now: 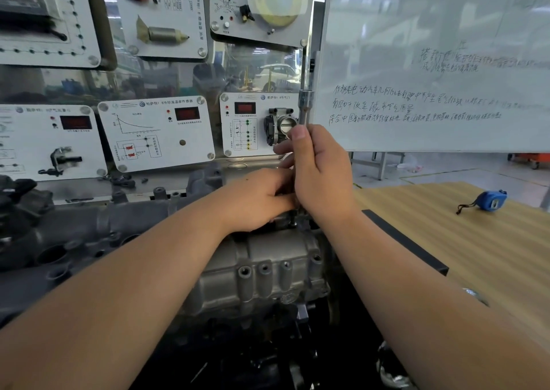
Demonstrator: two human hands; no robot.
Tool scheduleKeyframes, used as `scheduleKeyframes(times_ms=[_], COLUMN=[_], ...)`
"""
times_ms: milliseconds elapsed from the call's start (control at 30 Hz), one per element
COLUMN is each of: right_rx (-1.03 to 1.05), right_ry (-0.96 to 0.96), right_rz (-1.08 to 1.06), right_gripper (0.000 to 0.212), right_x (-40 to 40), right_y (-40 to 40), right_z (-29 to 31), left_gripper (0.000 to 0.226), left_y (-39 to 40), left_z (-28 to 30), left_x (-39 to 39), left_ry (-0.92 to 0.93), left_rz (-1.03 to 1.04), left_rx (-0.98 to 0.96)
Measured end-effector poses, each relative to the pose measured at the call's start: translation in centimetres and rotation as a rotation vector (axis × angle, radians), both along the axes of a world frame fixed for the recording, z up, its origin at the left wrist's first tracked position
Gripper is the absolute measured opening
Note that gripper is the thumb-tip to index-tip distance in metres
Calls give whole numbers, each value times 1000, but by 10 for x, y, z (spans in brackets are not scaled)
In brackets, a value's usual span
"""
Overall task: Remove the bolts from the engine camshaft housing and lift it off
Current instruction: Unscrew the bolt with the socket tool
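The camshaft housing point(268, 258), a grey cast-metal block with several threaded holes along its near face, sits in the lower middle of the head view, on top of the engine and just left of a wooden table point(476, 240). A bolt point(293, 218) stands upright at the housing's far edge, just under the two hands. The right hand point(320, 175) is curled round the shaft of a socket wrench point(306, 103), thumb pressed against it; the tool stands upright, its chrome upper part rising above the fist. The left hand point(256, 199) lies on the top of the housing with its fingers reaching to the base of the tool, where they meet the right hand; whether they pinch anything cannot be told. A blue tape measure point(491, 200) lies on the table, well apart from the hands. A whiteboard point(431, 62) with handwriting stands behind the table, and display panels point(154, 133) with mounted car parts fill the wall to the left.
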State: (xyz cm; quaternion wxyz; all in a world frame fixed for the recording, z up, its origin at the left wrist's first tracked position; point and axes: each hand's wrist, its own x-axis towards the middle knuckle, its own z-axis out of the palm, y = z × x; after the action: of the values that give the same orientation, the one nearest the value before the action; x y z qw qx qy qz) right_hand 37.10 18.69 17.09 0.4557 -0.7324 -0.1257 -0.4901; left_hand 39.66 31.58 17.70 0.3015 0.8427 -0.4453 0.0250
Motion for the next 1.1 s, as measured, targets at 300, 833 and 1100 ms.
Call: scheduleKeyframes(times_ms=[300,833,1100], right_rx=[31,15,-36], right_ry=[-38,-4,15], right_rz=[-20,-32,-20], right_gripper=[14,13,31], right_x=[4,1,-1], right_y=[-3,-5,-1], right_z=[-2,-3,-2], left_gripper=[17,16,9], left_y=[-4,-2,0], left_z=[-1,-1,-1], left_x=[1,1,1], left_ry=[-34,-21,2], left_rz=[32,29,24], left_rx=[-82,-95,-95])
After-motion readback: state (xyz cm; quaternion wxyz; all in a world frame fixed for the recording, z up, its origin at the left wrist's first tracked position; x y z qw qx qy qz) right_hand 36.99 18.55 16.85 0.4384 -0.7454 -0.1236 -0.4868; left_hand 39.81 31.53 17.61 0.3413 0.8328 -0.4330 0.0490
